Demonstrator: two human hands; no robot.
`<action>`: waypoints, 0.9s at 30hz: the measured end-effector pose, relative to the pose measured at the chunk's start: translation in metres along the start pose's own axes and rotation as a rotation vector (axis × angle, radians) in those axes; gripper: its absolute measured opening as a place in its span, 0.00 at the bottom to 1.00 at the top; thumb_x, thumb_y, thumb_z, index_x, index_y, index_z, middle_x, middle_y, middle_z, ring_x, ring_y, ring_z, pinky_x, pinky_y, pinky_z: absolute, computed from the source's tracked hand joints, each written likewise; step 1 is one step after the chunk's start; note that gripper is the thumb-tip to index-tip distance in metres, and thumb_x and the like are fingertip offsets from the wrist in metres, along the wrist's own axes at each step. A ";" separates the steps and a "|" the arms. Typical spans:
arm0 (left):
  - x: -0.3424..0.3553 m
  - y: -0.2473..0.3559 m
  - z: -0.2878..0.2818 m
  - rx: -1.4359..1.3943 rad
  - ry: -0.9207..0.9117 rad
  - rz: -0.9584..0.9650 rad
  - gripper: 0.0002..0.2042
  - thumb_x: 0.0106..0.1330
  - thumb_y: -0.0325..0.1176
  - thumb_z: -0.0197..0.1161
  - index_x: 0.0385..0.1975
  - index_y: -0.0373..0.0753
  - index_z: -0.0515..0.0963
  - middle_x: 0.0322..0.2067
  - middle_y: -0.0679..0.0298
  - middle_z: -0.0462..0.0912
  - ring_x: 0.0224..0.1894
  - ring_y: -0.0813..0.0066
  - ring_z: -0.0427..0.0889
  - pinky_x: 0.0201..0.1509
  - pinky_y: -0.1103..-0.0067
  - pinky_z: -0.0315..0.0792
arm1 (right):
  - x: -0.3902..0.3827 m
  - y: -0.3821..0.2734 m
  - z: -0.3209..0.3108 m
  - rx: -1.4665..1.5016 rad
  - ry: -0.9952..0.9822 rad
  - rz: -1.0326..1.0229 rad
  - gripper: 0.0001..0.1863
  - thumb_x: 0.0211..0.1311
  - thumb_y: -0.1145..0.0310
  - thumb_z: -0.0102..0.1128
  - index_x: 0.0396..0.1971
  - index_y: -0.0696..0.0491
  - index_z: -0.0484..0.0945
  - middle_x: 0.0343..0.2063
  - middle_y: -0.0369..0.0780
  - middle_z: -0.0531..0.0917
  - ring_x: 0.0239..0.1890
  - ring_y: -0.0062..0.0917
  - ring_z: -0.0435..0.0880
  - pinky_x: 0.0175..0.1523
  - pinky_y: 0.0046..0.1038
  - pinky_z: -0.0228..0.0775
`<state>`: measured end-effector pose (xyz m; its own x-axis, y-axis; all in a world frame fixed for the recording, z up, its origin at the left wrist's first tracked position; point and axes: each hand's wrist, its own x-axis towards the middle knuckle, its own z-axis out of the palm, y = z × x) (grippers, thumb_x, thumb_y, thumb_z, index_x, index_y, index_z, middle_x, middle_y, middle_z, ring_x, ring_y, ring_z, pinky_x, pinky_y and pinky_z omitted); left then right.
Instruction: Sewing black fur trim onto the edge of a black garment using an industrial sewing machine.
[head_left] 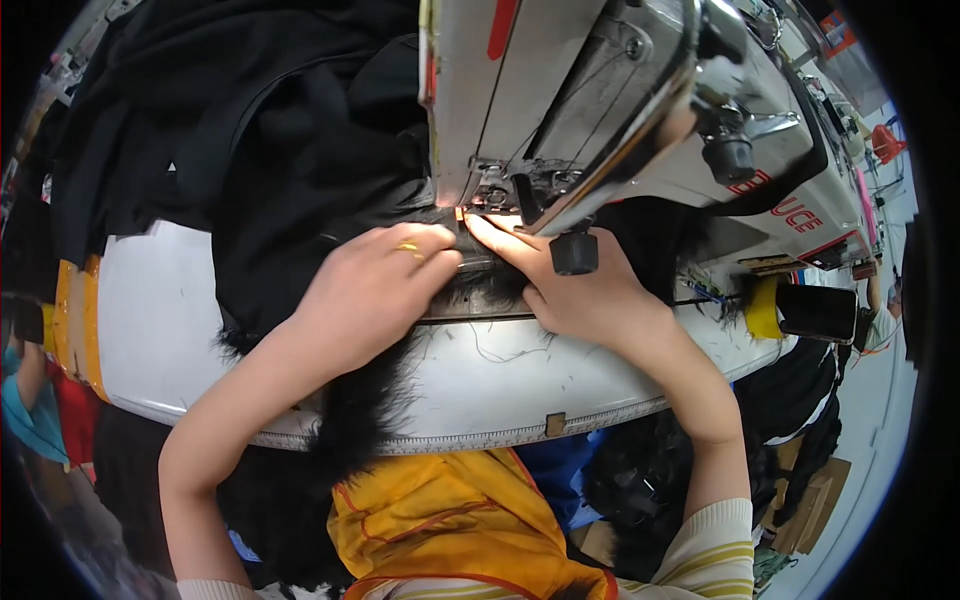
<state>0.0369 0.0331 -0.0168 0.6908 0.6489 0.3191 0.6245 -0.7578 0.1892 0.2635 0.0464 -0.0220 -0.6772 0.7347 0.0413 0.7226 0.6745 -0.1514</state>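
A large black garment point(330, 110) with fluffy black fur trim point(365, 410) lies under the head of a white sewing machine point(470, 70). My left hand point(375, 280), with a gold-coloured ring, is closed on the fabric just left of the lit needle area; its bent fingertips press into the cloth. On the other side, my right hand point(590, 290) lies over the cloth, its index finger stretched toward the presser foot and its thumb apart, beside the fur edge. Part of that hand is hidden behind the machine's lever and black knob point(574, 254). The needle tip cannot be made out.
The white table point(480, 370) has a measuring tape point(480, 438) along its front edge and loose threads on top. A phone point(818, 312) stands at the right by yellow tape point(765, 308). An orange apron point(440, 520) covers my lap. Another person's arm point(30, 375) shows far left.
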 end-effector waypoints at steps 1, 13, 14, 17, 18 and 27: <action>-0.002 -0.003 -0.001 0.001 0.040 0.012 0.10 0.51 0.28 0.56 0.35 0.38 0.74 0.41 0.64 0.77 0.44 0.69 0.78 0.44 0.77 0.74 | -0.001 0.001 0.000 -0.021 0.031 0.012 0.10 0.43 0.72 0.57 0.29 0.58 0.76 0.30 0.45 0.78 0.41 0.38 0.77 0.35 0.33 0.73; -0.009 -0.031 0.005 0.064 0.103 0.058 0.11 0.53 0.27 0.54 0.36 0.39 0.76 0.47 0.64 0.79 0.47 0.75 0.79 0.45 0.80 0.71 | 0.002 0.011 0.006 -0.412 0.351 -0.010 0.06 0.43 0.72 0.58 0.12 0.55 0.76 0.14 0.39 0.77 0.24 0.32 0.79 0.26 0.31 0.71; -0.007 -0.034 0.005 0.047 0.106 0.055 0.10 0.53 0.27 0.54 0.36 0.39 0.76 0.47 0.65 0.79 0.47 0.75 0.79 0.45 0.80 0.70 | 0.002 0.011 0.005 -0.328 0.324 0.008 0.06 0.43 0.72 0.58 0.12 0.54 0.76 0.14 0.40 0.77 0.24 0.32 0.79 0.26 0.31 0.71; -0.006 -0.039 0.003 -0.022 0.101 0.024 0.11 0.50 0.23 0.57 0.35 0.39 0.77 0.45 0.66 0.80 0.48 0.75 0.79 0.44 0.79 0.70 | 0.001 0.009 0.004 -0.173 0.327 0.015 0.06 0.42 0.73 0.57 0.10 0.53 0.76 0.13 0.40 0.76 0.22 0.32 0.79 0.25 0.30 0.70; -0.006 -0.039 0.003 -0.021 0.102 0.024 0.11 0.50 0.23 0.57 0.35 0.39 0.77 0.45 0.66 0.80 0.48 0.75 0.79 0.44 0.79 0.70 | 0.002 0.008 0.004 -0.064 0.417 0.048 0.06 0.40 0.73 0.57 0.10 0.53 0.76 0.13 0.40 0.76 0.22 0.32 0.79 0.24 0.30 0.70; -0.007 -0.038 0.009 0.051 0.140 0.018 0.11 0.49 0.21 0.57 0.33 0.38 0.78 0.44 0.64 0.81 0.46 0.73 0.80 0.45 0.78 0.71 | 0.010 0.011 0.013 0.137 0.486 0.108 0.03 0.35 0.74 0.57 0.09 0.52 0.77 0.11 0.40 0.75 0.19 0.31 0.78 0.23 0.29 0.70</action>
<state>0.0118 0.0582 -0.0340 0.6464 0.6166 0.4493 0.6328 -0.7623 0.1358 0.2630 0.0600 -0.0357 -0.4334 0.7704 0.4675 0.7381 0.6011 -0.3064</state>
